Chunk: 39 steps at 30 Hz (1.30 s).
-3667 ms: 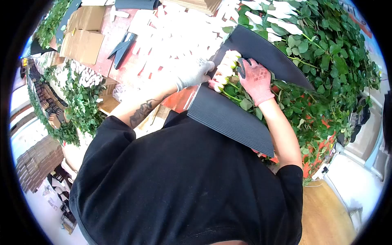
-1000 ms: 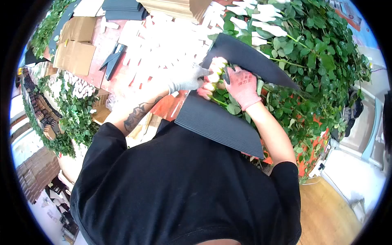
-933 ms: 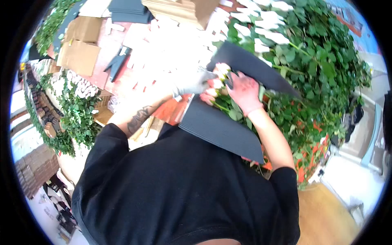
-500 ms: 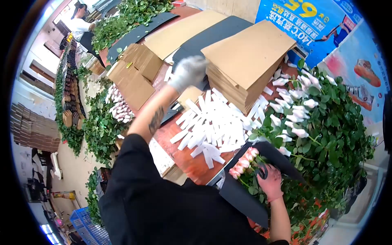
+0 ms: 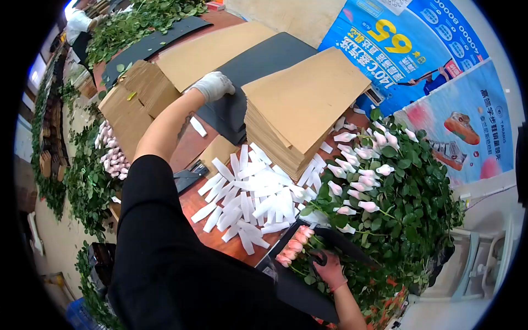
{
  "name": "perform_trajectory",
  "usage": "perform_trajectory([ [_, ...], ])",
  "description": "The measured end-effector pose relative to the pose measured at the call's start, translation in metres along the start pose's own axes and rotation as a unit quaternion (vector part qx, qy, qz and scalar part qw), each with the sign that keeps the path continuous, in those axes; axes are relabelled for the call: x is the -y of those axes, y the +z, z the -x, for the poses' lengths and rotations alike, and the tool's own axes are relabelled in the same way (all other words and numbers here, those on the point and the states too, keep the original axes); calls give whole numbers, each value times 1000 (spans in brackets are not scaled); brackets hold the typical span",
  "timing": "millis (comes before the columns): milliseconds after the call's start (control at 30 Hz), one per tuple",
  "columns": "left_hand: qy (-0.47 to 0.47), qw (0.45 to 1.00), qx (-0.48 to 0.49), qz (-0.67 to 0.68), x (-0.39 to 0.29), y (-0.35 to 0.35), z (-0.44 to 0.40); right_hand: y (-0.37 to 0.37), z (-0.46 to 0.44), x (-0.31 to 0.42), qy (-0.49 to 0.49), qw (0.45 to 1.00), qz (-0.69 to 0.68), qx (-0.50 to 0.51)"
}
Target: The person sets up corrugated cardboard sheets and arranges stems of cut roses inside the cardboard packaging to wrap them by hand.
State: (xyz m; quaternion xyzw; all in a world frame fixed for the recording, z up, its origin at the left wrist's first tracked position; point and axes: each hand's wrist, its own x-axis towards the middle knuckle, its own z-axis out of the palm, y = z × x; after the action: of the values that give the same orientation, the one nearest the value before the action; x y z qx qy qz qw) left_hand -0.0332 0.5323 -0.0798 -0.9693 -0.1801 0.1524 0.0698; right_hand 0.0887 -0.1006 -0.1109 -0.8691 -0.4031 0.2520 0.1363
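Observation:
My left hand (image 5: 213, 86), in a white glove, is at the dark sheets (image 5: 269, 60) lying flat at the back of the table. Its fingers are curled, and whether they pinch a sheet edge is hidden. At the lower right my right hand (image 5: 328, 268), in a pink glove with dark fingertips, is closed around the stems and leaves below a row of pink roses (image 5: 294, 246). These roses lie on a black wrapping sheet (image 5: 300, 294). A stack of brown cardboard sheets (image 5: 305, 93) stands right of my left hand.
White paper strips (image 5: 253, 198) are heaped mid-table, beside a dark stapler-like tool (image 5: 191, 176). Roses in white sleeves (image 5: 360, 165) with dense foliage fill the right side. More cardboard (image 5: 137, 96) sits at left. Another person (image 5: 78, 27) stands at the far left.
My left hand has moved left across the dark sheets to their left side. My right hand stays on the roses. The camera view has shifted, showing more of the wall posters.

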Motion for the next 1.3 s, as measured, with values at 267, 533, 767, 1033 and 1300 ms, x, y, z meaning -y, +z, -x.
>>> perform_trajectory([
  [267, -57, 995, -83, -1, -29, 4, 14, -10, -13, 17, -77, 995, -8, 56],
  [533, 9, 996, -90, 2, -6, 0, 19, 4, -8, 3, -95, 995, 18, 31],
  [767, -191, 885, -416, 87, 32, -77, 40, -24, 19, 19, -90, 993, 82, -1],
  [1033, 275, 798, -525, 113, -238, -197, 155, -142, 58, 95, -74, 769, -633, 54],
  [1300, 465, 744, -411, 246, -371, -165, 182, -152, 87, 44, -1, 892, -446, -74],
])
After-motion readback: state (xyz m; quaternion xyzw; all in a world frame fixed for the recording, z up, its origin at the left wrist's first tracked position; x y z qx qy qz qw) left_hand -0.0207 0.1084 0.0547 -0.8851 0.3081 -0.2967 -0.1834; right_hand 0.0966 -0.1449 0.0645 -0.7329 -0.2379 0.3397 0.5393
